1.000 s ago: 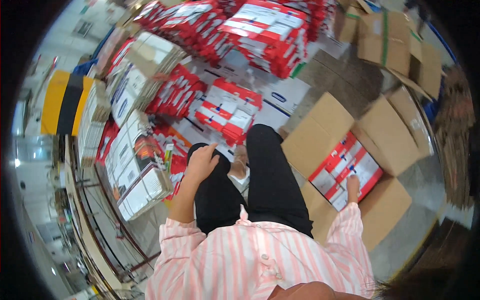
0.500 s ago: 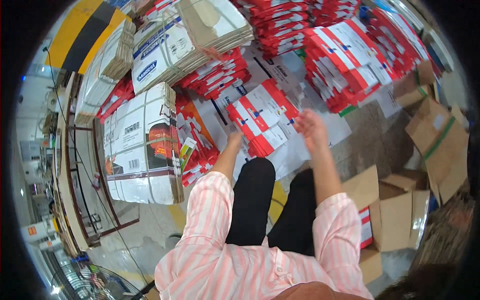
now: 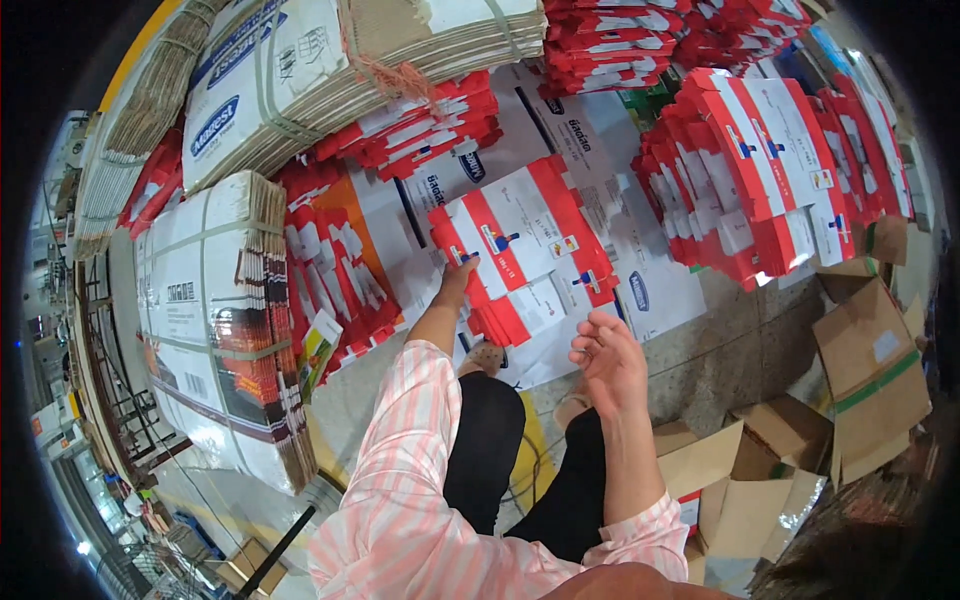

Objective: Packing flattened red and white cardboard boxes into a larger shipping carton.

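The left grip (image 3: 455, 284) is touching the left edge of 1 short stack of flat red-and-white cartons (image 3: 522, 240), its thumb resting on top; I cannot tell whether its fingers are closing underneath. The right grip (image 3: 610, 360) is hovering open, fingers loosely curling, near the stack's right corner. The stack is lying between and ahead of the 2 grips, on a white printed sheet (image 3: 672, 312). Ahead and right of the right grip, a taller red-and-white stack (image 3: 740, 165) is standing. Left of the left grip, a strapped white bundle (image 3: 205, 330) is standing. Behind and right of the right grip, a brown box (image 3: 750, 515) is standing open.
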`<state>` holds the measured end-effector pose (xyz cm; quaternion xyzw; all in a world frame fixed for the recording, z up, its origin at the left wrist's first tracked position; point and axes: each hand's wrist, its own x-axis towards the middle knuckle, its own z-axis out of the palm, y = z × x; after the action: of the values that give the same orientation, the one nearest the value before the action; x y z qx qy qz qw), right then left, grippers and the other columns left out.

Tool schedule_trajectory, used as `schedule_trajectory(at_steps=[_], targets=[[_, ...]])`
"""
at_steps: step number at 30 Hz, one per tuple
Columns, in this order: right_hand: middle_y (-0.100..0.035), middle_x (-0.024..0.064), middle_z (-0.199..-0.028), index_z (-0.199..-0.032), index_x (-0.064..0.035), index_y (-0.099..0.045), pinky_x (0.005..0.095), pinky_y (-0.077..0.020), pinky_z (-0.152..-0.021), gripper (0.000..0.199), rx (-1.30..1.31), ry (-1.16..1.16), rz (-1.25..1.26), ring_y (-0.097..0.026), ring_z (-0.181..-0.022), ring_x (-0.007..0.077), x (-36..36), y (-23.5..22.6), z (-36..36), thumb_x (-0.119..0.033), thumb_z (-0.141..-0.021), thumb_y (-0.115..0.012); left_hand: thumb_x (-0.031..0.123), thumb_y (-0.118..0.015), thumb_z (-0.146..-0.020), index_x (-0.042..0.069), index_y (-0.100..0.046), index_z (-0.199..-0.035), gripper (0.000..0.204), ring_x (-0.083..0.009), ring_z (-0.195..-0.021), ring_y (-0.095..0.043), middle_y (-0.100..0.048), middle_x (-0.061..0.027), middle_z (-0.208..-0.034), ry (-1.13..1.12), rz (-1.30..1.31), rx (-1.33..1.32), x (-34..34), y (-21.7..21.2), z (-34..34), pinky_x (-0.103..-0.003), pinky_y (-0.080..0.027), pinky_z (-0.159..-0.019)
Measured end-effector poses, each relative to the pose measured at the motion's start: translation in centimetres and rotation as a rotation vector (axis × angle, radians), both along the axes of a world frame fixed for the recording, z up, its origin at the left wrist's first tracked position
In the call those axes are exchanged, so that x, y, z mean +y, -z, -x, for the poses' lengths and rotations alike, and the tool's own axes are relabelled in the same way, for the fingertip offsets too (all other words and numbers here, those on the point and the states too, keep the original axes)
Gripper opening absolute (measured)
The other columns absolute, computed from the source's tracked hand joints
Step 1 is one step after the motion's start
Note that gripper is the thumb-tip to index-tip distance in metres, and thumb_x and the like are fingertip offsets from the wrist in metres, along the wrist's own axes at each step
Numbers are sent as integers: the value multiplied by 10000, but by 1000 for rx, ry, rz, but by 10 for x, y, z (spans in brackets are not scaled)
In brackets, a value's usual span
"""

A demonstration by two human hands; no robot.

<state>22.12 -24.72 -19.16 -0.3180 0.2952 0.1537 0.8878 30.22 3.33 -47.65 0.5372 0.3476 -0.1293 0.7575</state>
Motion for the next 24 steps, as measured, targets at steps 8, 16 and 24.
schedule_trajectory(at_steps=[8, 16, 24], targets=[[-654, 109, -950, -1080, -23, -585, 339, -534, -717, 214, -9, -67, 58, -646, -804, 194, 1, 14, -5, -137, -899, -573, 87, -738, -758, 26, -588, -1148, 422, -279, -874, -662, -661, -99, -1002, -24, 332, 111, -6, -12, -4, -419, -557, -791], [-640, 108, -963, -1069, -21, -574, 319, -525, -686, 194, -49, 97, 207, -628, -802, 185, 1, 11, 3, -100, -894, -544, -7, -714, -713, -25, -590, -1080, 388, -291, -879, -652, -640, -138, -1001, -214, 248, -74, -73, -124, -36, -409, -553, -804], [-601, 74, -1028, -1117, -21, -558, 285, -493, -755, 252, -534, 436, 975, -593, -881, 157, -37, -119, 53, -36, -866, -562, -97, -625, -738, -2, -530, -1194, 476, -268, -934, -637, -623, -126, -1039, 10, 155, -477, -97, -396, 52, -380, -545, -801]])
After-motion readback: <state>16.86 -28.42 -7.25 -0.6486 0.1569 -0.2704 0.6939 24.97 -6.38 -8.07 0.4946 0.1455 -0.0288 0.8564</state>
